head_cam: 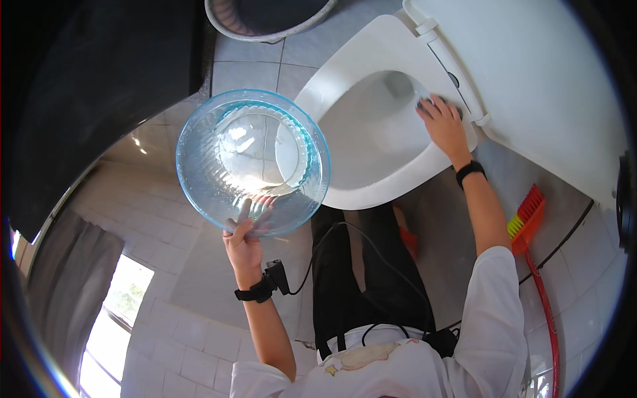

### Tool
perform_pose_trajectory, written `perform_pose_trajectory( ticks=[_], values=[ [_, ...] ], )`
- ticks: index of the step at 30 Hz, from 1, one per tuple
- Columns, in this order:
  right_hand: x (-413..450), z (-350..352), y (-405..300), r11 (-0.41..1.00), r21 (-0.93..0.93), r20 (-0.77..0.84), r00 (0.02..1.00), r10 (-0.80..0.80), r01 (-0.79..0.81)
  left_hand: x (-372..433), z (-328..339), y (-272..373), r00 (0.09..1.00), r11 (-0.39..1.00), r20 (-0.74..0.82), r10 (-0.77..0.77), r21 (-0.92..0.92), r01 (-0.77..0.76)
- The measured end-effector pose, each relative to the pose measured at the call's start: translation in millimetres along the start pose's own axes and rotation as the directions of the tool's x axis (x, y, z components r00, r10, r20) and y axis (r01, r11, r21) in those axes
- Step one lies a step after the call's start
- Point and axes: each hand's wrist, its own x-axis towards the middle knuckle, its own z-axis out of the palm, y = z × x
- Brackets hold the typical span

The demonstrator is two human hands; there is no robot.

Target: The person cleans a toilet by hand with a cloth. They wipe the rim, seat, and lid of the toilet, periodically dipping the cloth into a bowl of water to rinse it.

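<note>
My left hand [246, 248] grips the near rim of a clear bluish plastic basin [199, 164], thumb on top and the other fingers seen through the wall. Bright reflections fill its ribbed bottom, and whether it holds water I cannot tell. The basin hangs just left of a white toilet [343, 196], overlapping its edge in the view. My right hand [443, 122] presses a small dark grey pad or scrubber [424, 104] against the right side of the toilet's rim by the hinges. Most of that pad is hidden under the fingers.
The raised white lid [557, 74] stands at upper right. An orange brush [528, 219] with a red handle leans at right. A round grey-rimmed bucket [271, 35] stands at the top. A dark cabinet-like surface [99, 64] fills upper left. A cable [375, 244] loops from my left wrist device.
</note>
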Motion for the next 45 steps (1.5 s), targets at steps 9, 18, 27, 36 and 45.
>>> perform_pose_trajectory(
  ticks=[9,18,27,36,45],
  values=[
    [-58.2,-1.6,-140.7,0.963,0.137,0.239,0.951,0.196,-0.233,-1.2,-33.7,-2.2,1.000,0.999,-0.018,-0.023,-0.044,0.022],
    [-16.9,6.7,-279.8,0.777,0.375,0.223,0.863,0.454,-0.506,1.7,-61.8,-8.0,1.000,0.997,-0.009,-0.027,-0.070,0.027],
    [-72.3,-8.8,-91.3,0.964,0.256,0.255,0.967,0.006,-0.074,2.9,-67.4,2.3,0.994,0.997,-0.107,0.021,-0.071,-0.028],
    [-61.3,0.5,-98.8,0.982,0.143,0.132,0.985,0.108,-0.127,5.0,-70.6,10.2,0.992,0.993,-0.099,0.084,-0.070,-0.092],
    [5.5,32.8,-289.8,0.428,0.667,0.311,0.750,0.584,-0.610,3.5,-67.9,10.0,0.988,0.998,-0.146,0.051,-0.014,-0.053]
  ],
)
